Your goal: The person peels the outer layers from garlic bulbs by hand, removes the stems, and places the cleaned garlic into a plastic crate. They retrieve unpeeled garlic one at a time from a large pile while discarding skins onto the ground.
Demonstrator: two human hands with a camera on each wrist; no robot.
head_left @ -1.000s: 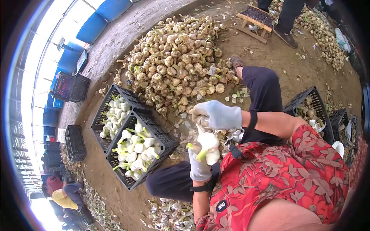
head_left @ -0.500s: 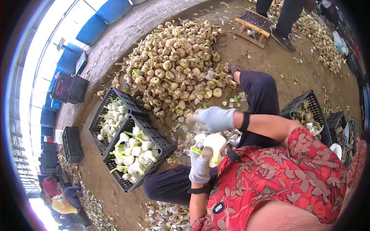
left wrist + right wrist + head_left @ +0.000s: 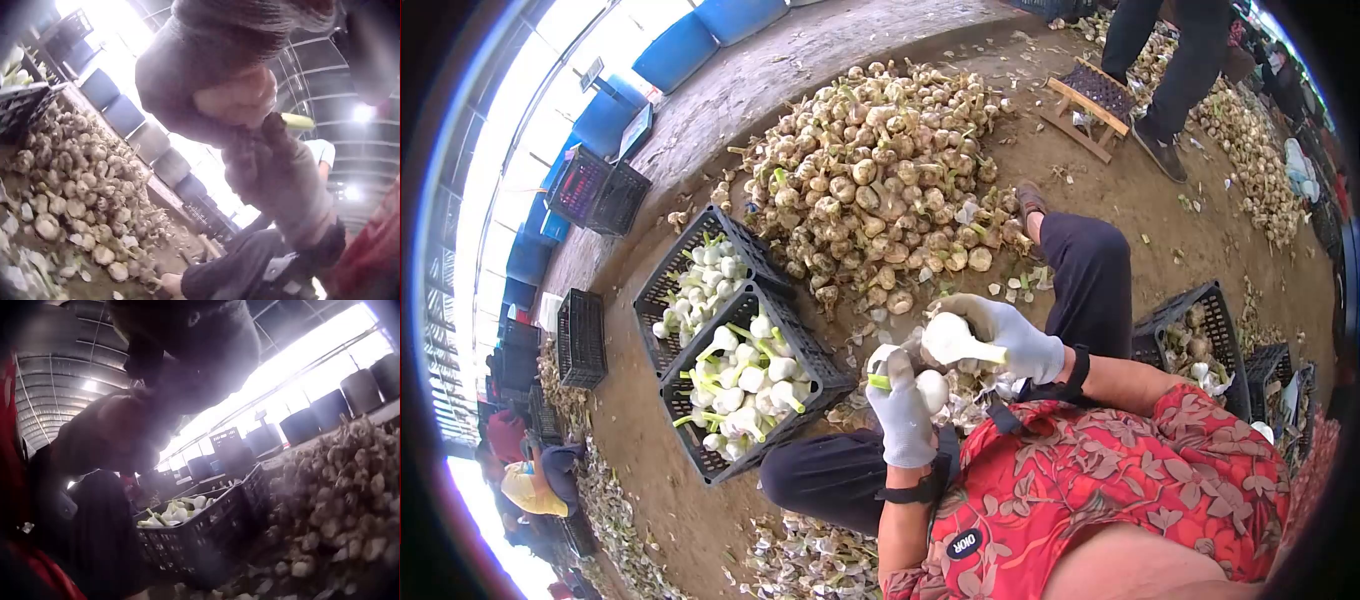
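My gloved left hand [image 3: 905, 425] has its fingers curled round garlic, with a white bulb [image 3: 932, 390] showing on one side and a short green stem [image 3: 880, 382] poking out on the other. Right beside it, my gloved right hand [image 3: 1025, 345] grips a clean white garlic bulb [image 3: 952, 338], its cut stem pointing toward the palm. Both hands are close together over my lap. In the left wrist view, the right hand [image 3: 275, 181] appears below the left, with a pale stem end [image 3: 297, 121] beside it. The right wrist view shows the hands dark and blurred.
A big heap of unpeeled garlic [image 3: 880, 180] lies ahead. Two black crates of white bulbs, the nearer crate [image 3: 825, 365] among them, stand to my left. Another crate [image 3: 1235, 345] is at my right. Peeled skins [image 3: 820, 560] litter the ground. A wooden stool [image 3: 1090, 105] stands by another person's legs.
My right hand first worked above the left hand's bulbs, then moved blurred over them. Now it holds a white bulb beside the left hand. The head view has shifted slightly.
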